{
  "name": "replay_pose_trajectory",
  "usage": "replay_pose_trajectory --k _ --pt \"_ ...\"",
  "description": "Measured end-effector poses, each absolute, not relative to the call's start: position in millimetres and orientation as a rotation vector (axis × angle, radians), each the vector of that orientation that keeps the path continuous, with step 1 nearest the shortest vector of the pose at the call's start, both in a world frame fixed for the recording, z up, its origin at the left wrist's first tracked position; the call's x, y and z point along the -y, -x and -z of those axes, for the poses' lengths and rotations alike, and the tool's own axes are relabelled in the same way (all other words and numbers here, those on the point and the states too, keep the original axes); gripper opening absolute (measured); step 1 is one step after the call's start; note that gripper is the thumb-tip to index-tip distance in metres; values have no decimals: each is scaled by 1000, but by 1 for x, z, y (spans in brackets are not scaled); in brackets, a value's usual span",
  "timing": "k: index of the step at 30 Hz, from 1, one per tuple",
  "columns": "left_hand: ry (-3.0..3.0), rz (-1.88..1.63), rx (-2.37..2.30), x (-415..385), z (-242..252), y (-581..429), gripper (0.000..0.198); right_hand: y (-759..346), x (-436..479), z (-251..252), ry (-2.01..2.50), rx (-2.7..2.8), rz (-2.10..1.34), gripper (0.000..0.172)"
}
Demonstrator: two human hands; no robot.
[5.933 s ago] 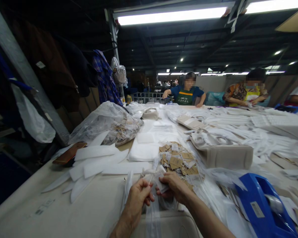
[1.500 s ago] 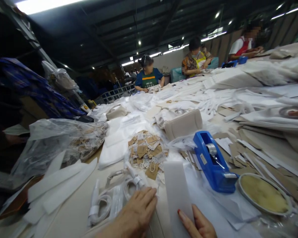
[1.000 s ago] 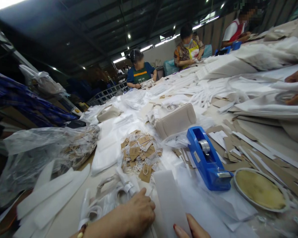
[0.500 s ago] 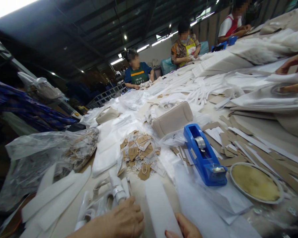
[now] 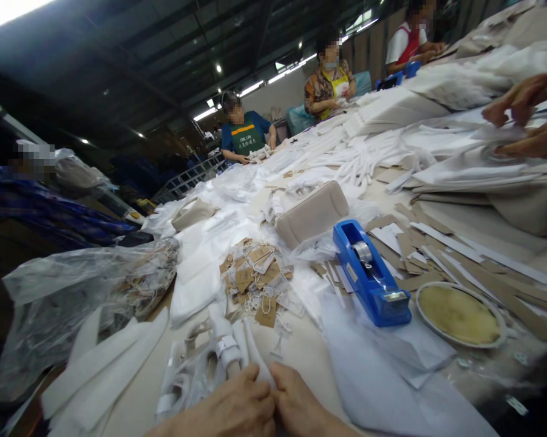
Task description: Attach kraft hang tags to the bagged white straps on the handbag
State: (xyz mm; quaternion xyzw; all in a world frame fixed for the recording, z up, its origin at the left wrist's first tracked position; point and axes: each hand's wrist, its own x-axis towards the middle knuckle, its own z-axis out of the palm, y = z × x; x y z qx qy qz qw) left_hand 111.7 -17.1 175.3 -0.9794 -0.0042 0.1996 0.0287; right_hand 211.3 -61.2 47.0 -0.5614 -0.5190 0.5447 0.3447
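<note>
At the bottom edge of the view, my left hand (image 5: 239, 403) is closed on the lower end of a beige bag handle (image 5: 232, 366), partly wrapped in white padding and clear tape. My right hand (image 5: 298, 400) touches it from the right, thumb and fingers pinching a white wrapping strip (image 5: 256, 352) that stands up along the handle. What lies under my fingers is hidden. Left of my hands, clear plastic and more wrapped handle parts (image 5: 182, 379) bunch together. Just beyond is a heap of brown hang tags (image 5: 255, 276) with white strings.
Right of my hands are a blue tape dispenser (image 5: 368, 273), a round dish with a yellowish pad (image 5: 459, 315) and cardboard strips (image 5: 478, 279). White strips (image 5: 104, 364) lie left, near a clear plastic bag (image 5: 73, 297). A beige handbag (image 5: 312, 212) lies farther back. A co-worker's hands (image 5: 523, 115) work at right.
My right hand has moved left against my left hand, bringing the white strip from flat on the table to the handle. The co-worker's hands at right have shifted left in view.
</note>
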Motion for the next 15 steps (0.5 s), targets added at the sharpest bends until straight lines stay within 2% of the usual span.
replay_pose_trajectory --k 5,6,8,9,11,14,15 --pt "3026 -788 35 4 -158 -97 8 -200 49 -42 1488 1627 -1397 27" --pt "3019 -772 40 1 -156 -85 13 -203 51 -43 1474 1690 -1387 30" --pt "2979 -676 186 -1 -153 -45 53 -213 59 -46 1454 1784 -1357 33" --pt "2936 -578 379 0 -151 -18 74 -219 65 -47 1456 1811 -1342 34" --pt "2828 -387 840 4 -140 47 93 -231 76 -47 1475 1831 -1305 39" --pt "2555 13 1609 18 -102 139 86 -240 92 -34 1391 1868 -1221 57" --pt "2474 59 1906 23 -86 161 77 -240 96 -28 1328 1887 -1186 59"
